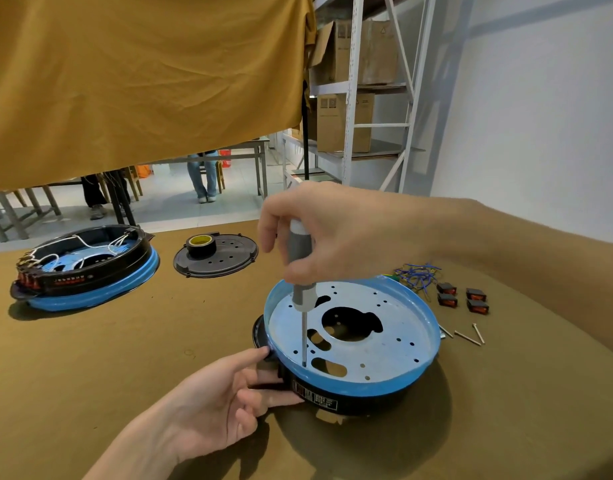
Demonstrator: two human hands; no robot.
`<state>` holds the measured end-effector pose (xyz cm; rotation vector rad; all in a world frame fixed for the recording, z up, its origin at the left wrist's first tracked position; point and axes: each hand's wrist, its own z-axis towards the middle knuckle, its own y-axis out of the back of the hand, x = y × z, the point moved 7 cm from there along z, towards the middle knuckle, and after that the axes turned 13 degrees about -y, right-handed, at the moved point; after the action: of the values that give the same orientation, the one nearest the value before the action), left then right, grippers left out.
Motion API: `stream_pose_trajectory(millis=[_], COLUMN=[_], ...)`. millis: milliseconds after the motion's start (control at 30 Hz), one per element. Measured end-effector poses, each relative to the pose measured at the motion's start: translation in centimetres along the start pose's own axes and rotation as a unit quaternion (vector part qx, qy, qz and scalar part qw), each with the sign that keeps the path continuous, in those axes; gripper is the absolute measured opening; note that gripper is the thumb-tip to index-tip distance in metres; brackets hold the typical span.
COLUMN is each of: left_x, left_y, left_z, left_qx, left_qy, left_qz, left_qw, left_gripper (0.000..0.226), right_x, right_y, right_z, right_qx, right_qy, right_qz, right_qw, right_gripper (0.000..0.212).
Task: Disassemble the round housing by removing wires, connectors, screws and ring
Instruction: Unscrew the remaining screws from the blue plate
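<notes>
A: Which parts can I label with confidence?

B: I see the round housing (353, 344) near the front of the brown worktop (132, 358), its blue rim up and its pale perforated plate (384, 337) exposed. My right hand (319, 233) curls around the grey handle of a screwdriver (300, 289) held upright; its shaft meets the plate near the left edge. Whether the tip sits in a screw head is too small for me to tell.

A: And the other hand?

B: My left hand (225, 400) rests against the housing's black side wall, fingers loosely bent and touching it, thumb beside the label (315, 396). The print on that label is unreadable.

A: What lies beyond?

B: To the right, a tangle of blue wires (417, 275), four black-and-orange connectors (462, 297) and loose screws (468, 336), one partly hidden behind the housing's rim. Far left stands a second housing (86, 268) with white wires inside; its left edge is hard to make out. Between them, a black lid (216, 259) carries a roll of tape (200, 244). A hanging yellow cloth (142, 81) hides most of the room behind.
</notes>
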<state>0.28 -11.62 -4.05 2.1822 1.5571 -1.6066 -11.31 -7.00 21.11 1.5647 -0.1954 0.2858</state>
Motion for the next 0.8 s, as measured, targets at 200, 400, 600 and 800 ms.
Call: stream_pose_trajectory(millis=[200,400,600,800], left_x=[0.28,0.26,0.36,0.18], left_y=[-0.13,0.24,0.05,-0.37], left_z=[-0.19,0.34,0.31,-0.08], left_qx=[-0.012,-0.022,-0.019,-0.034], left_qy=[-0.009,-0.025,-0.012,-0.011], left_qz=[0.014,0.039,0.042,0.04], left_qw=[1.0,0.999,0.999,0.999], left_gripper=[0.057,0.034,0.038,0.05], right_x=[0.03,0.31,0.0,0.7], right_y=[0.33,0.28,0.22,0.22], right_z=[0.05,0.33,0.2,-0.11], right_qx=[-0.078,0.01,-0.017,0.054], right_qy=[-0.046,-0.035,-0.058,-0.013], right_qz=[-0.174,-0.08,-0.166,-0.142], right_qw=[0.981,0.996,0.984,0.988], right_gripper=[0.038,0.012,0.043,0.016])
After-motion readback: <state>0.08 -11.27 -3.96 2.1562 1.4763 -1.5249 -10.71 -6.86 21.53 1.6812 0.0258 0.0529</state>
